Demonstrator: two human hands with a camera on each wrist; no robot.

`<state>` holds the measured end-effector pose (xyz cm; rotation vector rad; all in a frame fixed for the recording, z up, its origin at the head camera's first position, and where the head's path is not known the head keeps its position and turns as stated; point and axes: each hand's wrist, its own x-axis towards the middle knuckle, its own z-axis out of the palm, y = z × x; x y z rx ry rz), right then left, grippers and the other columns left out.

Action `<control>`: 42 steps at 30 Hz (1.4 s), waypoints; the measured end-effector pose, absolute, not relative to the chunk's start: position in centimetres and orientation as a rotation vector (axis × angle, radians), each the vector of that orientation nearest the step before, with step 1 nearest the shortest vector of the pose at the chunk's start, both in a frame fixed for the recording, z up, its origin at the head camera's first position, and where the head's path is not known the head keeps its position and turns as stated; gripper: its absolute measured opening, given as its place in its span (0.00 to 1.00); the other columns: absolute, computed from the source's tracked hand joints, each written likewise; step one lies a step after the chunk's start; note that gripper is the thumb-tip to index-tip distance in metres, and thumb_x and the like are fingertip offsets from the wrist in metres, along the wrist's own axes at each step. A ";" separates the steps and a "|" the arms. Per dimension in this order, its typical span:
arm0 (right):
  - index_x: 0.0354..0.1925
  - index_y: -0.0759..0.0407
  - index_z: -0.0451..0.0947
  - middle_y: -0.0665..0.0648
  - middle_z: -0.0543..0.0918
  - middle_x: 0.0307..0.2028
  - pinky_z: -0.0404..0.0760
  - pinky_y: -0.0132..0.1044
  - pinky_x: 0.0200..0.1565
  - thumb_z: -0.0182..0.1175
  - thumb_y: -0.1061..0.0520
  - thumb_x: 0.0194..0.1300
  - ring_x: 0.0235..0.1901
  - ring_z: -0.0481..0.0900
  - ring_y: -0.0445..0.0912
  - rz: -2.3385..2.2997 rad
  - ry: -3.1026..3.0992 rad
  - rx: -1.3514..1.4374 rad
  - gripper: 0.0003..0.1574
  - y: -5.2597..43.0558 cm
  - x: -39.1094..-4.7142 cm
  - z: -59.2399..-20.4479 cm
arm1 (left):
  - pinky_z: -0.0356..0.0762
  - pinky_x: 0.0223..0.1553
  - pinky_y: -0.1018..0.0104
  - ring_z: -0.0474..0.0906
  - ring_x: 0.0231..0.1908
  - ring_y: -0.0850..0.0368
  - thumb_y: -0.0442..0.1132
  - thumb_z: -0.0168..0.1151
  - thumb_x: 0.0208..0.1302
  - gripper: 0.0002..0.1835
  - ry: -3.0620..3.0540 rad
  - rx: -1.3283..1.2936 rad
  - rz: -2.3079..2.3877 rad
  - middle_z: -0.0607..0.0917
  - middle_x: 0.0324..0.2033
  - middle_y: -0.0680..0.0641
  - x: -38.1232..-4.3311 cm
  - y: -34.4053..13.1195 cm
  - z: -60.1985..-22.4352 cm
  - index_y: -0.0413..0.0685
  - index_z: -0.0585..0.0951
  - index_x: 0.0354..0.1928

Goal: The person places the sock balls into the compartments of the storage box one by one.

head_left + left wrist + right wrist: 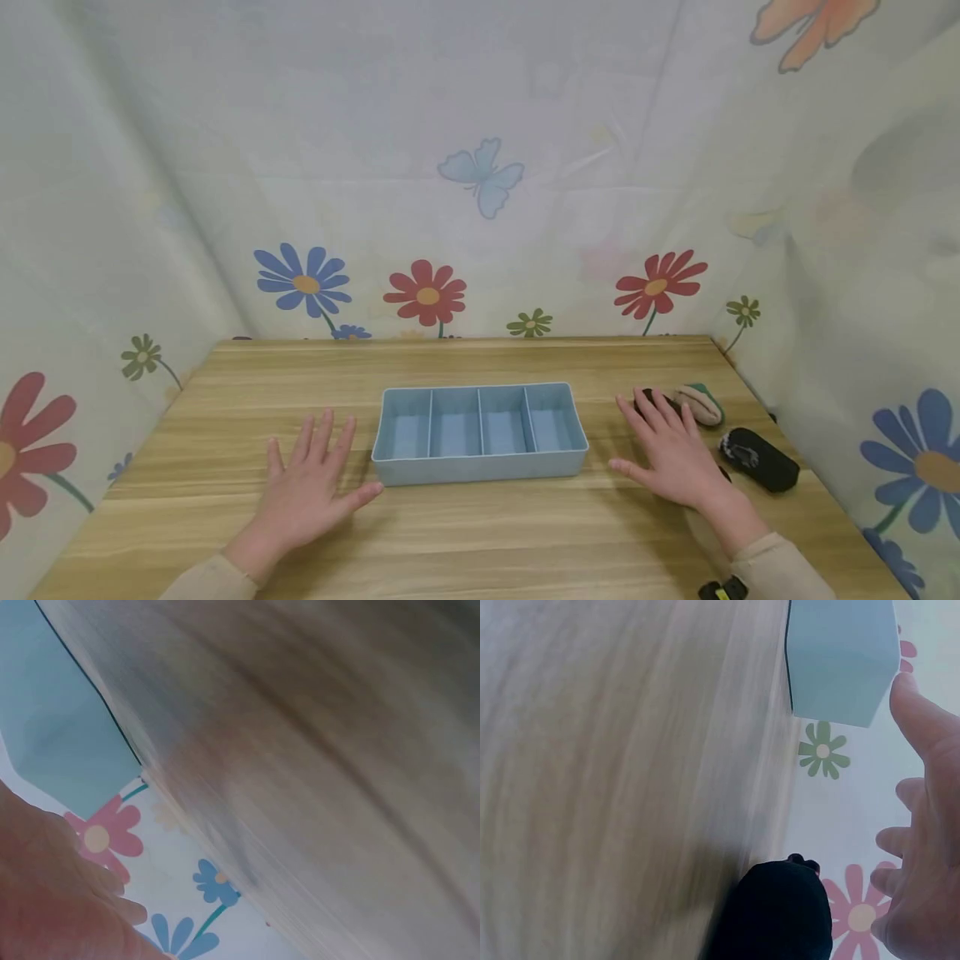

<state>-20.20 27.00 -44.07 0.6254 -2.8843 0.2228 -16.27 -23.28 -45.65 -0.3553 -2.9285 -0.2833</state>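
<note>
A light-blue tray (480, 468) with several compartments in a row stands on the wooden table, its compartments bare. My left hand (303, 496) is spread palm-down to the left of it, thumb toward the tray's near corner, holding nothing. To the right, my right hand (675, 458) is likewise spread and holds nothing, its fingertips overlapping a dark bundle. Beside that hand are a beige-and-green bundle (701, 406) and a black bundle (759, 460) with grey marks, which look like folded socks. A beige item (703, 533) is partly hidden under my right wrist.
The wooden table (480, 542) ends at a back edge against a flowered cloth (480, 108), which also hangs on both sides. In the right wrist view a black rounded bundle (776, 915) sits close below the hand. A black-and-yellow item (723, 589) is at the right sleeve.
</note>
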 end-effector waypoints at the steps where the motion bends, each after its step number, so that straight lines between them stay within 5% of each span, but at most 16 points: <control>1: 0.76 0.57 0.56 0.68 0.54 0.75 0.44 0.74 0.65 0.59 0.28 0.62 0.73 0.46 0.67 0.221 -2.886 0.624 0.57 27.0 -20.2 -44.1 | 0.23 0.61 0.21 0.38 0.74 0.31 0.76 0.51 0.59 0.55 -2.930 -0.355 -0.280 0.46 0.76 0.34 -16.3 -23.3 -45.7 0.47 0.53 0.78; 25: 0.73 0.62 0.60 0.71 0.61 0.70 0.52 0.72 0.63 0.71 0.36 0.56 0.68 0.55 0.70 0.340 -2.737 0.612 0.58 28.9 -19.9 -43.2 | 0.30 0.62 0.21 0.42 0.73 0.30 0.74 0.55 0.60 0.55 -2.842 -0.371 -0.303 0.47 0.75 0.32 -16.7 -23.4 -44.9 0.43 0.55 0.77; 33: 0.77 0.55 0.54 0.71 0.60 0.71 0.46 0.73 0.65 0.73 0.40 0.55 0.70 0.53 0.70 0.455 -2.717 0.574 0.61 30.8 -19.6 -42.8 | 0.39 0.62 0.21 0.46 0.71 0.26 0.72 0.56 0.60 0.54 -2.814 -0.362 -0.368 0.52 0.73 0.28 -17.0 -23.1 -44.0 0.40 0.57 0.76; 42: 0.76 0.59 0.57 0.74 0.64 0.68 0.50 0.72 0.64 0.73 0.42 0.55 0.65 0.59 0.74 0.532 -2.628 0.530 0.59 32.7 -18.8 -42.4 | 0.47 0.62 0.23 0.50 0.70 0.28 0.66 0.61 0.62 0.53 -2.773 -0.368 -0.550 0.55 0.72 0.28 -17.8 -23.1 -44.1 0.37 0.55 0.76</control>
